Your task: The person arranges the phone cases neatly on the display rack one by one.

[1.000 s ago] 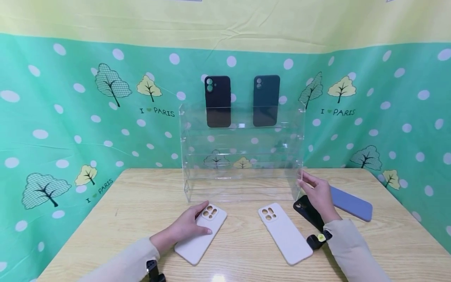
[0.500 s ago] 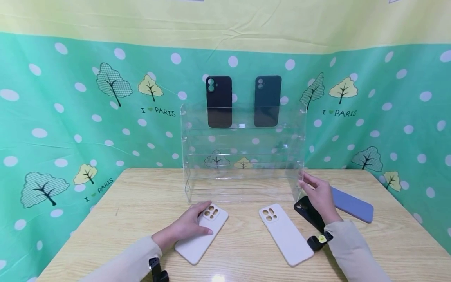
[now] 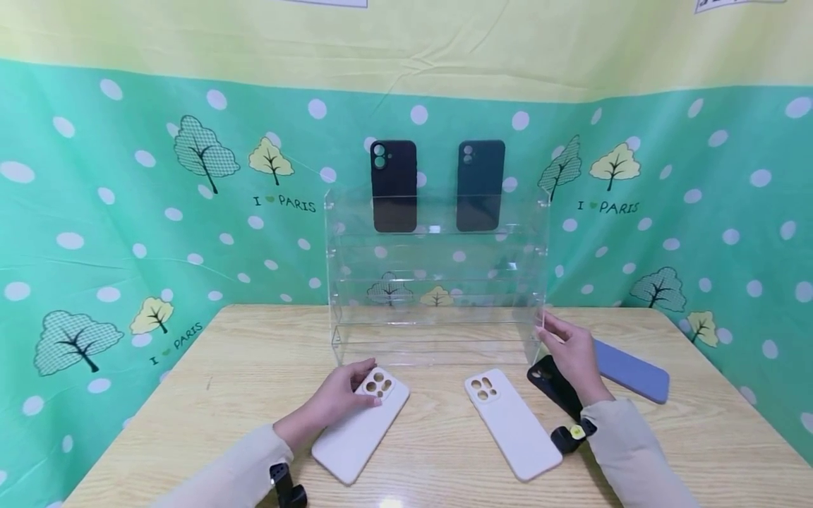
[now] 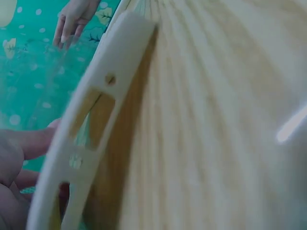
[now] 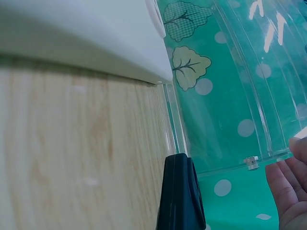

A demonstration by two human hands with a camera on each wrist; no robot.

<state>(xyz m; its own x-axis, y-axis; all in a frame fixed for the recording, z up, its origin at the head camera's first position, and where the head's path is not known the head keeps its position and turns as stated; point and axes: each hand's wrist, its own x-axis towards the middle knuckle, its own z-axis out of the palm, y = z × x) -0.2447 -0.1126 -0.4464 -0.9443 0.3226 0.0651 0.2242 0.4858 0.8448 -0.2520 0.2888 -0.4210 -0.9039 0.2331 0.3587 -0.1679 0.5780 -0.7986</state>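
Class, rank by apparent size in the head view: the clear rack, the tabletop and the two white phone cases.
Tabletop
Clear rack
Left white case and right white case: too alike to rank; the left hand partly covers one.

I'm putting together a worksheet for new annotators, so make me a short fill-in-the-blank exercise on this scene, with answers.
1. The left hand grips a ____ phone case.
2. The right hand holds the ____ side of the clear rack.
3. The rack's top tier holds ____ dark cases.
4. The lettering on the backdrop reads "I", a heart, then "____".

Missing words: white; right; two; PARIS.
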